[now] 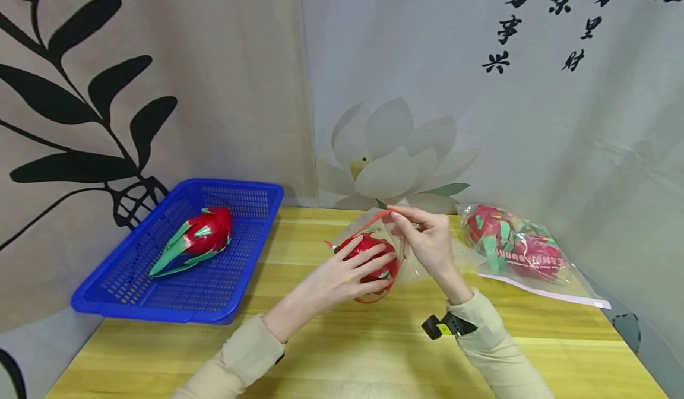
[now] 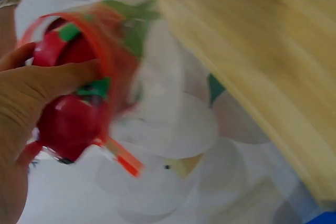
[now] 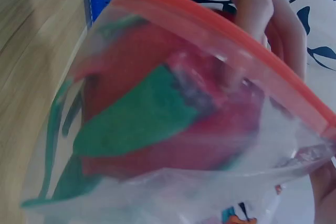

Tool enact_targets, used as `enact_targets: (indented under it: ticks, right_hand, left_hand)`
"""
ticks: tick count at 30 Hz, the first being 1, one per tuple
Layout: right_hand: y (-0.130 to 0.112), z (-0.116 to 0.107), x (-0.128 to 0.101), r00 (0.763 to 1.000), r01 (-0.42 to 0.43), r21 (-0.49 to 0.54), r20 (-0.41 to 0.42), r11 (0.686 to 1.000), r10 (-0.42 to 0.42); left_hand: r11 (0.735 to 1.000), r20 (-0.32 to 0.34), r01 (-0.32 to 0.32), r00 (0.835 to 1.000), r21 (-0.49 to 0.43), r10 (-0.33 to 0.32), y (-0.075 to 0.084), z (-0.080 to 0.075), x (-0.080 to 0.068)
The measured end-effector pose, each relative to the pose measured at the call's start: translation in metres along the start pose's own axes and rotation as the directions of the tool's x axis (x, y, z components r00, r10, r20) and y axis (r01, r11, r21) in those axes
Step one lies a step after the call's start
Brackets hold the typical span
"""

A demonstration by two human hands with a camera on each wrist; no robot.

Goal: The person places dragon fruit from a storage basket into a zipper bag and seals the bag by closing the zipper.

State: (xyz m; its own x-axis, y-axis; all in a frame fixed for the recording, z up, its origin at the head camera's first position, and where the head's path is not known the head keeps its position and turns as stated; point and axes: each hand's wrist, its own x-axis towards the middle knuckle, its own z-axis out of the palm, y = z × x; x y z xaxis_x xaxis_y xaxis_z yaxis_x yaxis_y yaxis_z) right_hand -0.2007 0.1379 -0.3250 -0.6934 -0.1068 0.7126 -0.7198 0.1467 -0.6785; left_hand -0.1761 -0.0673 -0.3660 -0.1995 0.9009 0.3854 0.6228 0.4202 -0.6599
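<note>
My left hand (image 1: 342, 277) grips a red dragon fruit (image 2: 71, 124), its fingers spread across the skin. Most of the fruit sits inside the mouth of a clear zip bag (image 3: 131, 192) with a red rim. Green scales (image 3: 136, 114) press near the plastic in the right wrist view. My right hand (image 1: 427, 241) pinches the bag's red rim between thumb and fingertips, pulling that side up and to the right. In the left wrist view a red zip tab (image 2: 128, 161) sticks out from the rim.
At the left, a blue plastic basket (image 1: 256, 233) holds another dragon fruit (image 1: 205, 236). A clear bag (image 1: 569, 286) with dragon fruits inside lies at the back right. All stand on a wooden table (image 1: 342, 351), with a printed curtain (image 1: 395, 60) behind.
</note>
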Motion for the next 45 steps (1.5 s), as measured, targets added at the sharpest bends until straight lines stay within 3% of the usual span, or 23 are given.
enact_targets:
  ticks: [4, 11, 18, 23, 28, 34, 39, 45]
  right_hand:
    - [-0.001, -0.001, 0.001, 1.0, 0.01, -0.001, -0.001, 1.0, -0.01]
    - [-0.005, -0.004, 0.003, 1.0, -0.011, -0.046, -0.02, 0.999, 0.011]
    - [-0.006, -0.002, 0.004, 0.998, -0.054, -0.01, -0.022, 0.998, 0.054]
    - [-0.008, -0.002, 0.004, 0.993, -0.107, -0.01, -0.053, 0.994, 0.107]
    - [-0.01, -0.001, 0.007, 0.99, -0.112, 0.017, -0.079, 0.994, 0.112]
    - [-0.004, -0.004, 0.009, 0.989, -0.11, 0.049, -0.097, 0.993, 0.114]
    - [0.004, -0.009, 0.01, 0.98, -0.178, 0.079, -0.071, 0.981, 0.184]
    - [0.007, -0.013, 0.013, 0.983, -0.184, 0.072, -0.012, 0.98, 0.186]
  left_hand:
    - [0.998, -0.094, 0.003, 0.996, -0.056, -0.008, 0.001, 0.009, -0.008]
    - [0.99, -0.181, -0.013, 0.983, -0.142, -0.013, 0.004, 0.014, -0.023]
    - [0.977, -0.241, -0.023, 0.97, -0.212, -0.03, 0.012, 0.018, -0.027]
    - [0.984, -0.262, -0.031, 0.965, -0.174, -0.016, 0.018, 0.023, -0.025]
    - [0.993, -0.287, 0.015, 0.957, -0.117, -0.048, 0.017, 0.028, -0.025]
    - [0.996, -0.368, 0.005, 0.929, -0.095, -0.04, 0.008, 0.031, -0.024]
    - [0.995, -0.442, -0.01, 0.896, -0.097, -0.034, 0.005, 0.023, -0.023]
    - [0.998, -0.439, 0.025, 0.897, -0.057, -0.048, 0.001, 0.007, -0.019]
